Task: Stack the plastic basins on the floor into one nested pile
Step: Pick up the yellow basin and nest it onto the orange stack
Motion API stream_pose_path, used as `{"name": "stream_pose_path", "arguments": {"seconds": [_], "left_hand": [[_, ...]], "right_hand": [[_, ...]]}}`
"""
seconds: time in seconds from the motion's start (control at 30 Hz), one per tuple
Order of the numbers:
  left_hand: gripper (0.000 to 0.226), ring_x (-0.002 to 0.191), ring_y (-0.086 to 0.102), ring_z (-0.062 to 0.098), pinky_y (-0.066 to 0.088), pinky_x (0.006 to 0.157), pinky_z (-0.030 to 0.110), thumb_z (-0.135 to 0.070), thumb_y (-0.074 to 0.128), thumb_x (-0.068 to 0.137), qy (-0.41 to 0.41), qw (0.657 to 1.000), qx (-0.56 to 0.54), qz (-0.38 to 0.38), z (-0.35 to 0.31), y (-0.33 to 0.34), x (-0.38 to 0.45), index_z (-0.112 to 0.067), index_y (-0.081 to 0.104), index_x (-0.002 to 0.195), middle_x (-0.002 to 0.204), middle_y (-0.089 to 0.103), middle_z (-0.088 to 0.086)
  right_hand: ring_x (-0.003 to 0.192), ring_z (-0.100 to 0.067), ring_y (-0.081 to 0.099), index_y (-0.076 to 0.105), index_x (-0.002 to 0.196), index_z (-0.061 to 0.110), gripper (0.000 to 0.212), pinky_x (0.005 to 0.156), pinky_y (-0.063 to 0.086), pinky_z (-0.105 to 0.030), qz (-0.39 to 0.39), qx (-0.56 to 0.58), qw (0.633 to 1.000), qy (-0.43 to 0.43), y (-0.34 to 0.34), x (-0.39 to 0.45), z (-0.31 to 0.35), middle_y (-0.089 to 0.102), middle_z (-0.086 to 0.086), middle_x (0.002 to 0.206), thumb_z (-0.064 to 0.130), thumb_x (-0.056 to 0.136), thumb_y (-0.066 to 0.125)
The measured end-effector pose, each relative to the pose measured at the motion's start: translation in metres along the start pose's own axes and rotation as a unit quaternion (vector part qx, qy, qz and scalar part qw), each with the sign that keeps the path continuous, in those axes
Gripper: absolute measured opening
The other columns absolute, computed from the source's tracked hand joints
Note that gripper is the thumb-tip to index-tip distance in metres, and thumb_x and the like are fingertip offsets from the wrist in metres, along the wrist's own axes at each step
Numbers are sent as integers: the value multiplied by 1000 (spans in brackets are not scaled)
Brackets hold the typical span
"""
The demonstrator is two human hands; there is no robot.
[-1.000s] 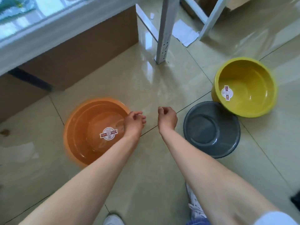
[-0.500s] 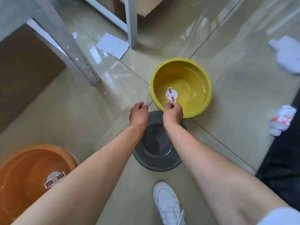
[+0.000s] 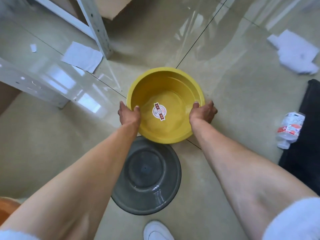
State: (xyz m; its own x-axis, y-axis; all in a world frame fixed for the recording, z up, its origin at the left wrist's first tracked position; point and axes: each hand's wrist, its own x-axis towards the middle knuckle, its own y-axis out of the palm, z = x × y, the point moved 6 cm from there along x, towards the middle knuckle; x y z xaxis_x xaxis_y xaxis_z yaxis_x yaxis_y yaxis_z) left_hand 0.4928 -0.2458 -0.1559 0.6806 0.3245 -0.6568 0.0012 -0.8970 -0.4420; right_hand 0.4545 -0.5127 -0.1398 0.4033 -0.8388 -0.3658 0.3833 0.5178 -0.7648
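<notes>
A yellow basin [image 3: 166, 84] with a round sticker inside sits in the middle of the tiled floor, its near edge overlapping the far rim of a grey basin [image 3: 147, 177]. My left hand [image 3: 129, 114] grips the yellow basin's left rim, thumb inside. On the opposite rim my right hand [image 3: 202, 112] holds it the same way. The grey basin lies between my forearms, close to my feet. Only a sliver of the orange basin [image 3: 7, 206] shows at the bottom left edge.
White metal shelf legs [image 3: 98, 26] stand at the back left, with a sheet of paper [image 3: 83, 57] on the floor beside them. A crumpled plastic bottle [image 3: 288, 129] and a black mat [image 3: 308, 135] lie at the right. My white shoe [image 3: 156, 231] is below the grey basin.
The view swung from the orange basin towards the yellow one. My hands passed over the grey basin, spread apart and took hold of the yellow basin's two sides.
</notes>
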Motion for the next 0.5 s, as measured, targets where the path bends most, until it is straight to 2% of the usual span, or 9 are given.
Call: {"name": "stream_pose_path", "arguments": {"seconds": [0.13, 0.23, 0.3, 0.4, 0.5], "left_hand": [[47, 115, 58, 37, 49, 99, 48, -26, 46, 96, -35, 997, -60, 18, 0, 8, 7, -13, 38, 141, 134, 55, 13], [40, 95, 55, 31, 50, 84, 39, -16, 40, 96, -57, 993, -107, 5, -2, 6, 6, -12, 42, 136, 115, 56, 13], [39, 93, 53, 30, 50, 85, 38, -16, 39, 96, -48, 991, -124, -9, -7, 2, 1, -13, 42, 135, 116, 57, 12], [35, 100, 55, 31, 47, 90, 38, -24, 38, 98, -16, 988, -147, -41, -14, -11, -12, -13, 46, 130, 121, 58, 12], [32, 92, 50, 27, 43, 82, 32, -28, 37, 100, 27, 983, -151, -97, -19, -35, -32, -9, 48, 123, 108, 56, 7]], "right_hand": [[126, -37, 53, 44, 134, 2, 50, 106, 44, -44, 66, 62, 990, 106, 12, 14, -13, 51, -19, 140, 31, 95, 51], [119, -37, 58, 50, 129, 1, 43, 101, 48, -45, 61, 124, 981, 136, 12, 13, -18, 58, -18, 133, 27, 95, 48], [119, -37, 58, 50, 129, 2, 41, 101, 48, -46, 27, 146, 981, 123, 7, 9, -14, 59, -17, 132, 26, 96, 45], [118, -35, 59, 52, 128, 8, 41, 102, 47, -47, -24, 168, 982, 78, -3, 2, -3, 60, -16, 129, 32, 95, 44], [115, -32, 60, 55, 126, 10, 39, 100, 48, -41, -54, 175, 983, 32, -15, -15, 16, 63, -13, 126, 34, 96, 46]]}}
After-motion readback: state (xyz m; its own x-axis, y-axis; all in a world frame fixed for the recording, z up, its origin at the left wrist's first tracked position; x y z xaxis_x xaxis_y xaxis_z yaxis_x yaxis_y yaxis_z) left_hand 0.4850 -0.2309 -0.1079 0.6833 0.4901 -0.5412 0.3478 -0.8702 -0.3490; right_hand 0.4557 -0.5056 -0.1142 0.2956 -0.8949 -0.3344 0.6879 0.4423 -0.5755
